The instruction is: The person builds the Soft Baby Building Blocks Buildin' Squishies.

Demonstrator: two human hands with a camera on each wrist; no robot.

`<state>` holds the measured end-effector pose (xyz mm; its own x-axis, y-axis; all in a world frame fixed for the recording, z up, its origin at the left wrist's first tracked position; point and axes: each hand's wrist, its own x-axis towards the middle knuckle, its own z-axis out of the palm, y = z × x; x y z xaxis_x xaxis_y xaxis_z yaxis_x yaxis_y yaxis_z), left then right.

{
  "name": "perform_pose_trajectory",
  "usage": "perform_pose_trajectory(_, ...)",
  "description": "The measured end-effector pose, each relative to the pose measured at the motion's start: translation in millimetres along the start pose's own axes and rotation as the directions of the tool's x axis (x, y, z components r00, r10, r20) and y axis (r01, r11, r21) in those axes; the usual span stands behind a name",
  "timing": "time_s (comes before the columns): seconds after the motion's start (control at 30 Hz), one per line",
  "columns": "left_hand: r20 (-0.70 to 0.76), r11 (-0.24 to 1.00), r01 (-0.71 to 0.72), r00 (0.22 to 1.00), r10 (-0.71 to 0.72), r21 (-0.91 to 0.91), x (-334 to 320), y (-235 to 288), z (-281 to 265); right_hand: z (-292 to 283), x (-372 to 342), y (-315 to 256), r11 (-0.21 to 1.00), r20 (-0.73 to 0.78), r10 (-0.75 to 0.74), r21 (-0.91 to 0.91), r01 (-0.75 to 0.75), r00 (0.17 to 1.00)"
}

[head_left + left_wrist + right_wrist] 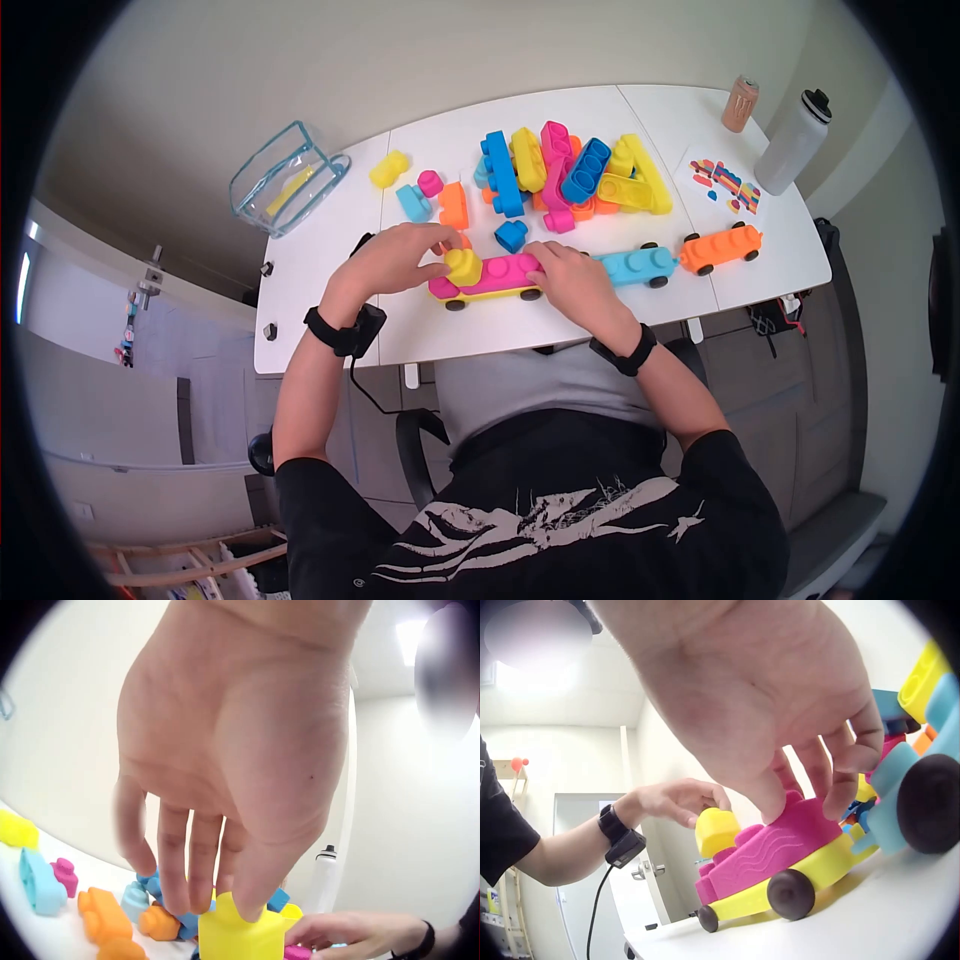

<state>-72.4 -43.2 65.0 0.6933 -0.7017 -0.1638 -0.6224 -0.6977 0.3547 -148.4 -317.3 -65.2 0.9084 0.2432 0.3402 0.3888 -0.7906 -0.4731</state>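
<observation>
My left hand (398, 262) pinches a yellow block (463, 267) between thumb and fingers, at the left end of a long pink block (508, 270). The pink block sits on a yellow wheeled base (490, 296). In the right wrist view the yellow block (717, 834) is tilted over the pink block's (769, 847) lower front studs; whether it is pressed down fully I cannot tell. My right hand (580, 287) grips the right end of the pink block, thumb on the near side. The left wrist view shows my left thumb against the yellow block (241, 934).
A light blue wheeled car (637, 265) and an orange one (722, 247) stand to the right. Behind lies a pile of coloured blocks (503, 175), with a small blue block (511, 236) nearer. A bottle (793, 145), a can (740, 105) and a clear bag (285, 185) are farther out.
</observation>
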Motion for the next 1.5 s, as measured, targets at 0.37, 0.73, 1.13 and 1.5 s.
perform_pose_trajectory(0.37, -0.187, 0.995, 0.031, 0.982, -0.012, 0.098, -5, 7, 30, 1, 4, -1, 0.999, -0.017, -0.035, 0.011, 0.035, 0.999)
perform_pose_trajectory(0.73, -0.098, 0.99, 0.044, 0.994, -0.057, -0.134, -6, -6, 37, -4, 7, 1, 0.998, -0.001, 0.005, 0.055, -0.005, 1.0)
perform_pose_trajectory(1.13, -0.283, 0.981, 0.195, 0.941, -0.188, -0.004, 45, -131, 19, -5, 5, 2, 0.999, 0.038, 0.029, 0.02, -0.029, 0.999)
perform_pose_trajectory(1.5, -0.215, 0.902, 0.406, 0.903, -0.371, 0.15, 75, -163, 21, -3, 0, -1, 0.998, 0.034, -0.05, 0.029, 0.049, 0.998)
